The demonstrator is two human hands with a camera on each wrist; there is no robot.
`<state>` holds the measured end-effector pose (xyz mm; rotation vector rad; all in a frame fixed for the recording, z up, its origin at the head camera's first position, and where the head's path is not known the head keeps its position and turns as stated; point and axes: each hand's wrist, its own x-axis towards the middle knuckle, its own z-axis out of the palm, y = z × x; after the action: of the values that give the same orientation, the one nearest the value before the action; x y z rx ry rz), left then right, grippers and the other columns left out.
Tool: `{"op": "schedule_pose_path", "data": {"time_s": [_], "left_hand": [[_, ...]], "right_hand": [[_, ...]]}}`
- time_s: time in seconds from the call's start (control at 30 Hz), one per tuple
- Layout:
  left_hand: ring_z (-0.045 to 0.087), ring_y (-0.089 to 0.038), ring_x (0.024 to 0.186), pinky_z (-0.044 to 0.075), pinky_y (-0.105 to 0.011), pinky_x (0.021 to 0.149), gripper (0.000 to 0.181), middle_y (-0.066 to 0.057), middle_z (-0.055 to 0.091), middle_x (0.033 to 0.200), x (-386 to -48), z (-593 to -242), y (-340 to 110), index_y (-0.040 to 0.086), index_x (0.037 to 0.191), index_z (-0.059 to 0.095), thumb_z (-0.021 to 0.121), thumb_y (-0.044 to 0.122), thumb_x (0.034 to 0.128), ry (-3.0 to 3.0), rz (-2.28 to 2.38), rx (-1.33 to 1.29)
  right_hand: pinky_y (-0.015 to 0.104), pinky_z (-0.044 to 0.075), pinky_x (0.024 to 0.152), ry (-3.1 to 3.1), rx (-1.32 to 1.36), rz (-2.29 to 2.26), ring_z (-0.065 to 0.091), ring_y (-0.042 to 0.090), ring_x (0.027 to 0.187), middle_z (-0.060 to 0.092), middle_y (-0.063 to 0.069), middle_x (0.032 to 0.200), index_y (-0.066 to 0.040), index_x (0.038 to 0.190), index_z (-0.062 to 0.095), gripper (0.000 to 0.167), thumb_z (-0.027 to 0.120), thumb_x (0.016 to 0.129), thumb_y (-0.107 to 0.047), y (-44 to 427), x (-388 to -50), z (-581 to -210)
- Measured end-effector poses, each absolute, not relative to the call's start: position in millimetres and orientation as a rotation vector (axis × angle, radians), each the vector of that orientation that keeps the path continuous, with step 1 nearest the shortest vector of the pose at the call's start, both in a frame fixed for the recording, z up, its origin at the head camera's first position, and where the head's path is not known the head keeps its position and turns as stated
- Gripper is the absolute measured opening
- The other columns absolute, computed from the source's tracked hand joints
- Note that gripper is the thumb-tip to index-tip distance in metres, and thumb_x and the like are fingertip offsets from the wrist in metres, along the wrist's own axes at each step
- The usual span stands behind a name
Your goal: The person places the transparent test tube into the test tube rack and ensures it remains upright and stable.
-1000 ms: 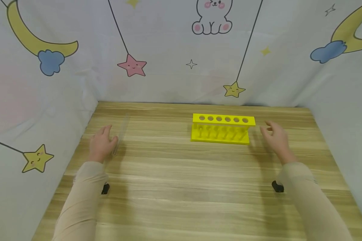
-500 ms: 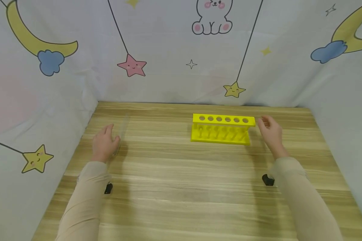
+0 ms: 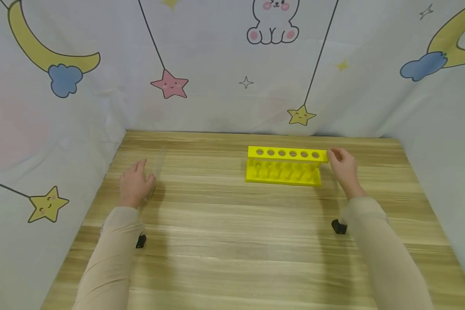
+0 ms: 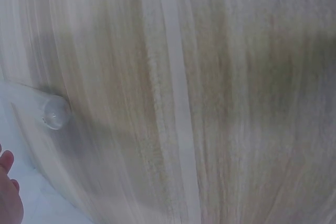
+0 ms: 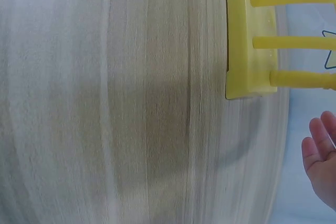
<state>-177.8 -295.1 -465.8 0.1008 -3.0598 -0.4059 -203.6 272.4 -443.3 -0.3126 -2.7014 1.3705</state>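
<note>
A yellow test tube rack (image 3: pixel 286 153) stands upright towards the back of the table, with a row of round holes along its top. My right hand (image 3: pixel 344 168) is at the rack's right end, thumb and fingertips against or just beside the top plate; contact is unclear. In the right wrist view the rack's base and pegs (image 5: pixel 239 35) show above relaxed fingers (image 5: pixel 311 150). At the left, a clear tube (image 3: pixel 160 163) lies on the table. My left hand (image 3: pixel 134 183) hovers beside it, fingers spread, thumb over its near part. The left wrist view shows the tube's rounded end (image 4: pixel 56 113).
The wood-grain table (image 3: pixel 232 232) is bounded at the back and sides by a white printed curtain (image 3: pixel 213 103). Dark wrist-mounted pieces show under both sleeves, the left (image 3: pixel 141 241) and the right (image 3: pixel 339 227).
My right hand has moved left to the rack's end, and its fingers have drawn closer together. My left hand has shifted slightly right over the tube. Rack and tube have not moved.
</note>
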Motion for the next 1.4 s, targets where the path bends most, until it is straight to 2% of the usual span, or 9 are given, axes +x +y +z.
{"op": "schedule_pose_path", "data": {"time_s": [0.1,0.33,0.67,0.97,1.2,1.4], "left_hand": [[0.035,-0.047,0.115,0.027,-0.060,0.094,0.057,-0.028,0.034,0.132,-179.2,-466.5,-294.9,0.002,0.135,0.027,0.043,0.026,0.0860,-3.083,-0.419,0.111],[0.033,-0.047,0.117,0.025,-0.061,0.095,0.058,-0.028,0.031,0.135,-180.4,-468.6,-294.3,0.002,0.136,0.025,0.042,0.028,0.0868,-3.110,-0.440,0.116],[0.033,-0.047,0.117,0.026,-0.061,0.094,0.058,-0.028,0.031,0.134,-181.7,-469.1,-294.1,0.001,0.136,0.023,0.041,0.028,0.0888,-3.121,-0.441,0.120],[0.033,-0.046,0.119,0.027,-0.060,0.095,0.056,-0.027,0.033,0.134,-187.8,-475.8,-291.5,0.002,0.135,0.027,0.042,0.029,0.0882,-3.103,-0.482,0.179],[0.033,-0.046,0.119,0.027,-0.059,0.096,0.056,-0.027,0.034,0.134,-189.4,-477.0,-287.8,0.001,0.135,0.027,0.042,0.030,0.0887,-3.102,-0.514,0.203],[0.032,-0.046,0.120,0.025,-0.059,0.097,0.056,-0.027,0.033,0.134,-189.2,-474.7,-285.7,0.001,0.135,0.027,0.042,0.029,0.0885,-3.092,-0.554,0.221]], "right_hand": [[0.027,0.041,0.078,-2.710,-0.329,1.400,0.046,0.021,0.098,0.051,0.019,0.116,0.000,0.122,0.048,0.056,0.037,0.091,-0.044,271.1,-204.5,-443.2],[0.033,0.043,0.080,-2.727,-0.350,1.404,0.048,0.026,0.100,0.052,0.022,0.115,0.001,0.122,0.048,0.055,0.036,0.091,-0.043,267.9,-208.5,-442.6],[0.020,0.041,0.071,-2.717,-0.366,1.401,0.050,0.016,0.088,0.056,0.019,0.110,-0.001,0.119,0.051,0.053,0.039,0.090,-0.043,263.8,-215.2,-445.6],[0.021,0.042,0.074,-2.666,-0.417,1.454,0.050,0.018,0.092,0.055,0.018,0.112,-0.001,0.119,0.051,0.050,0.041,0.090,-0.040,257.9,-217.3,-449.3],[0.017,0.040,0.070,-2.607,-0.460,1.470,0.047,0.008,0.082,0.054,0.015,0.108,0.001,0.116,0.053,0.050,0.042,0.090,-0.040,254.2,-217.9,-451.5],[0.016,0.042,0.073,-2.557,-0.498,1.533,0.047,0.003,0.082,0.055,0.012,0.109,0.001,0.114,0.054,0.051,0.042,0.090,-0.043,250.7,-216.3,-453.3]]}}
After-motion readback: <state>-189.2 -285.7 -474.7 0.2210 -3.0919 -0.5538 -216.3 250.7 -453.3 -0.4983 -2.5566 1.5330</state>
